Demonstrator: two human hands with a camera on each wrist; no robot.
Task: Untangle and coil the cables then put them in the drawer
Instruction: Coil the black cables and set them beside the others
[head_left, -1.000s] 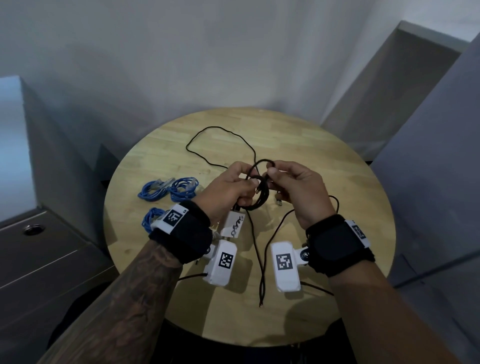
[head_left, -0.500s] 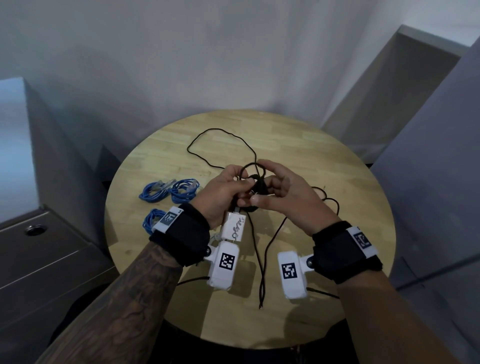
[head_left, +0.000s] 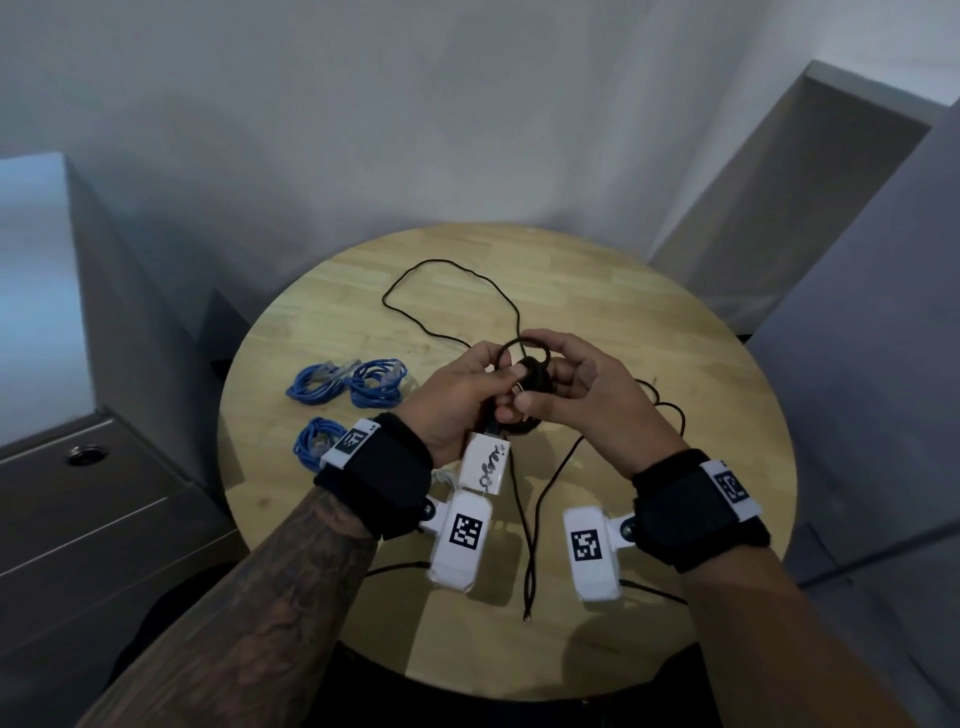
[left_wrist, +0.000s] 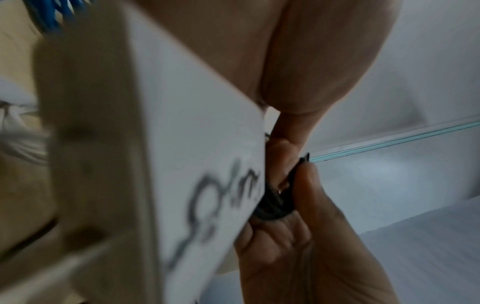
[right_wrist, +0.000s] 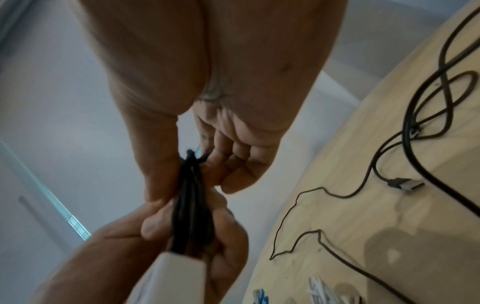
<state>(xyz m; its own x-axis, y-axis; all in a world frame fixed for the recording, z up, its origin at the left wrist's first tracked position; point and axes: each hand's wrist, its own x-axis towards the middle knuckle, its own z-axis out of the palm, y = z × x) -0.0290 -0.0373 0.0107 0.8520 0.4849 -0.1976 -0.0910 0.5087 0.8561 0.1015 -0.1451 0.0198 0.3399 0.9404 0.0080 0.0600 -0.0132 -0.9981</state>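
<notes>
Above the middle of the round table (head_left: 675, 364), the left hand (head_left: 457, 400) grips the black cable coil (head_left: 535, 374), its white plug block (head_left: 485, 465) dangling at 6 o'clock. The right hand (head_left: 576, 389) pinches a loop around the bundle. Best to keep the wraps snug, feeding slack from the loose cable (head_left: 447, 291) at 12 o'clock. Three blue coils (head_left: 371, 384) wait at 9 o'clock.

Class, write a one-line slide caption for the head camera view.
Both hands, left hand and right hand, hold a black cable coil above a round wooden table.
</notes>
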